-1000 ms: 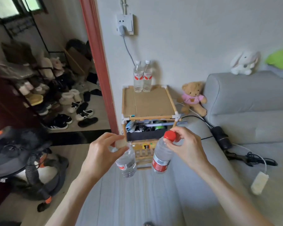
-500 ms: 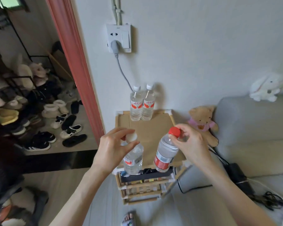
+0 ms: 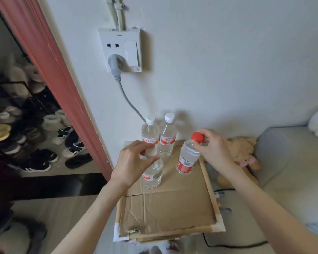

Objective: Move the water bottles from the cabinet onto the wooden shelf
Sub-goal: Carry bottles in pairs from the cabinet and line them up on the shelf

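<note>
My left hand (image 3: 134, 162) grips a clear water bottle (image 3: 152, 176) by its white cap, low over the cardboard top of the wooden shelf (image 3: 207, 187). My right hand (image 3: 214, 149) pinches the red cap of a second bottle with a red label (image 3: 186, 158), tilted, just above the shelf's right side. Two more clear bottles, the left one (image 3: 150, 132) and the right one (image 3: 167, 138), stand upright at the back of the shelf against the wall.
A wall socket (image 3: 120, 50) with a grey plug and cable hangs above the shelf. A red door frame (image 3: 50, 70) and a shoe rack (image 3: 26, 125) lie to the left. A teddy bear (image 3: 243, 153) and a grey sofa (image 3: 292, 171) sit on the right.
I have come closer to the shelf. Both hands carried their bottles forward, from in front of the shelf to over its cardboard top, behind the two standing bottles' row.
</note>
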Demonstrator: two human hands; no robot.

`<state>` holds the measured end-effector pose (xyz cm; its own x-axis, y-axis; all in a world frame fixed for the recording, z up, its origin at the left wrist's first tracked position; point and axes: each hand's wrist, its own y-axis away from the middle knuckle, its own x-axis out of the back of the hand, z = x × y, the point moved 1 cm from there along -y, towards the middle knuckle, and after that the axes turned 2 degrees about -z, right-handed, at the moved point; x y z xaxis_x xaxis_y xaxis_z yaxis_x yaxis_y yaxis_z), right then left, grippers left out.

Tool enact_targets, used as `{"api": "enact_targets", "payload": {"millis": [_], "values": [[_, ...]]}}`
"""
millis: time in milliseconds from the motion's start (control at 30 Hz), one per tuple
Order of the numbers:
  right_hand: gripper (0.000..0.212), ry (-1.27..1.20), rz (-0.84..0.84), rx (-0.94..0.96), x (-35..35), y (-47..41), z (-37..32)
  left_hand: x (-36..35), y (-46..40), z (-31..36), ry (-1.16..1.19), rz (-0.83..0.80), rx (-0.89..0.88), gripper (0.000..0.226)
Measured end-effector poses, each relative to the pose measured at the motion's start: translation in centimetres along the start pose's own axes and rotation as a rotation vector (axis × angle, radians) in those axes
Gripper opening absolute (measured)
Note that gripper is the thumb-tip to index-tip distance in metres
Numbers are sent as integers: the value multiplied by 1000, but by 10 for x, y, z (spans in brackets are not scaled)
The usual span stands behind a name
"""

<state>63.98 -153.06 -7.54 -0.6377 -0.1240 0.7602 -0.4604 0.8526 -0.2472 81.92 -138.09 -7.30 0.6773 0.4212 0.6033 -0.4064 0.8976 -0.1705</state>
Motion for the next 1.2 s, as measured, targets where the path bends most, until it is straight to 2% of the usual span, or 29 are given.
{"api": "enact_targets", "payload": {"millis": [300, 467, 567, 700, 867, 933, 1067, 1200], "values": [[24, -29, -160, 85, -14, -75, 23, -18, -38, 3, -19, 69, 92, 30], [29, -58, -185, 36, -25, -97, 25, -24, -41, 4, -20, 81, 100, 29], [35, -61, -233, 70, -27, -100, 26, -27, -40, 5, -25, 100, 100, 29], [31, 30, -248, 105, -22, -99, 22, -29, -38, 3, -8, 112, 105, 31], [42, 170, -253, 76, -22, -103, 13, -29, -39, 5, 24, 105, 127, 31], [43, 106, -334, 81, -21, -101, 14, -29, -38, 5, 28, 105, 125, 32], [36, 107, -487, 224, -11, -99, 17, -29, -38, 4, 27, 113, 115, 32], [31, 160, -395, 163, -12, -102, 15, -32, -39, 5, 32, 120, 120, 31]]}}
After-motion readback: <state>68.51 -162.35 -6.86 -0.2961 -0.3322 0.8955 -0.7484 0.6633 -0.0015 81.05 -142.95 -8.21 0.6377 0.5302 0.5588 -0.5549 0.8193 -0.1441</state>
